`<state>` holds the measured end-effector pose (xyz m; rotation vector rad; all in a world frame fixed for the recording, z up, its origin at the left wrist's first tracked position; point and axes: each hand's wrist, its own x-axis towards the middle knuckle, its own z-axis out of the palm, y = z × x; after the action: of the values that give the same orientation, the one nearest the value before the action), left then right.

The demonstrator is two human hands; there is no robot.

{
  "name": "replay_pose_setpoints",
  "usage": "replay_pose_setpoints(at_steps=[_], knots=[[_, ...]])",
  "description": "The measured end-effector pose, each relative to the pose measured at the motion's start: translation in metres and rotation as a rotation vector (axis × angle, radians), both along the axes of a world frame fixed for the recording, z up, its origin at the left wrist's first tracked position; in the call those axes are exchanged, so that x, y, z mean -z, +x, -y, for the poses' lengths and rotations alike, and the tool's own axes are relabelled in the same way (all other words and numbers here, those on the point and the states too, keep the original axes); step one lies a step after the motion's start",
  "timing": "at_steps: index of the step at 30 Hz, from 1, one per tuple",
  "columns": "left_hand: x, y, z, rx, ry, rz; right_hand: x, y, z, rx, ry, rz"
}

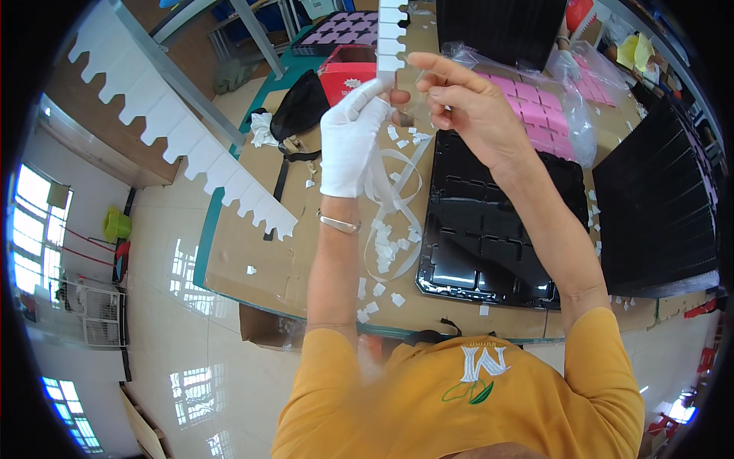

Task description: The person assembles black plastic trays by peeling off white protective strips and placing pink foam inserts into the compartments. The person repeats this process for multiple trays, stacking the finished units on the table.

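Note:
My left hand [353,138], in a white glove with bare fingertips showing, is closed around the lower end of a white strip [388,38] with a notched edge. The strip stands upright and runs out of the top of the head view. Just to its right is my bare right hand [474,115], fingers apart, index finger pointing at the notched edge; I see nothing held in it. Below the hands, small white scraps [388,249] and a loop of pale ribbon [390,195] lie on the cardboard-covered table [252,252]. A black plastic tray [489,237] lies under my right forearm.
Another white notched strip [183,130] slants across the upper left. A red box [348,69] and a black bag [298,107] sit beyond my left hand. Pink notched pieces [539,115] lie behind the tray. Stacked black trays [657,206] stand at right. Another person's hand [563,50] shows far right.

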<state>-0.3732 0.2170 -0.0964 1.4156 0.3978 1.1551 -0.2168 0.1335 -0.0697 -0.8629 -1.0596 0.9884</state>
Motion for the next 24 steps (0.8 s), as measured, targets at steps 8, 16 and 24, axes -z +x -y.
replay_pose_setpoints(at_steps=[8,16,24], knots=[[0.001,-0.003,-0.014,-0.033,0.163,-0.022,0.082,0.089,0.032,0.351,0.101,1.113],[-0.011,0.010,-0.007,-0.134,0.096,-0.086,0.150,0.098,0.024,0.359,-0.060,1.519],[0.006,0.015,-0.016,-0.172,0.150,-0.052,0.165,0.074,0.029,0.359,-0.028,1.845]])
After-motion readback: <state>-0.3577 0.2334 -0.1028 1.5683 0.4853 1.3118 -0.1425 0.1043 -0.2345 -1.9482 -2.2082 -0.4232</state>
